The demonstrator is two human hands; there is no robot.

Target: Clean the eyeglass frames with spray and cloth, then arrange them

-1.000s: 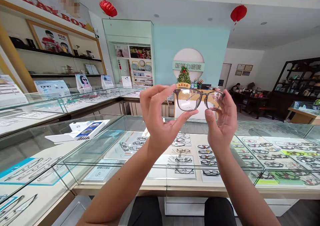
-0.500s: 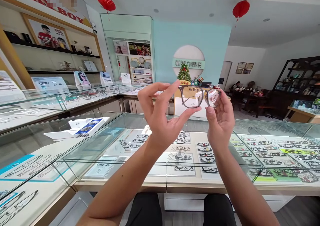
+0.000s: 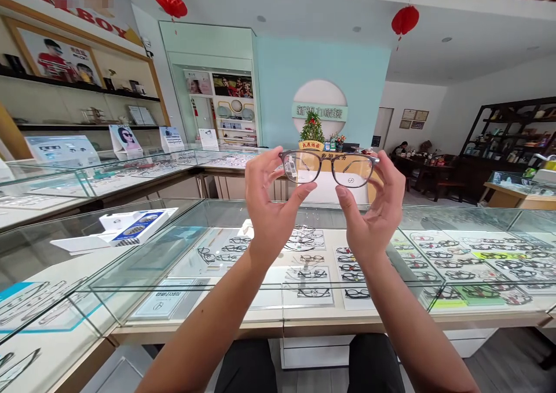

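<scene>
Dark-rimmed eyeglasses with clear lenses (image 3: 327,156): raised in mid-air between both hands, above the glass display case with a pale front edge (image 3: 321,327).

Left hand (image 3: 271,204): bent around the left outer end; thumb at the lower rim, fingertips at the upper corner, the gap between filled by the frame.

Right hand (image 3: 373,210): near mirror image; thumb at the lower rim, fingers curled behind the right outer corner, frame pinched.

Reason for hold: probably to steady both ends and keep fingers off most of each lens; thumbs low seem to bear the weight.

Frame look: rounded lenses, roughly level, thin lower rims, darker brow line; front squarely in view.

Lens marks: white printed sticker (image 3: 292,167) seen at the left lens, small dark logo (image 3: 351,180) on the right; wording too small to read.

Temple arms: thin dark lines behind the lenses; folded or spread, cannot tell.

Case contents: dark spectacle frames (image 3: 357,294) laid in rows, presumably so each shows through the glass.
</scene>
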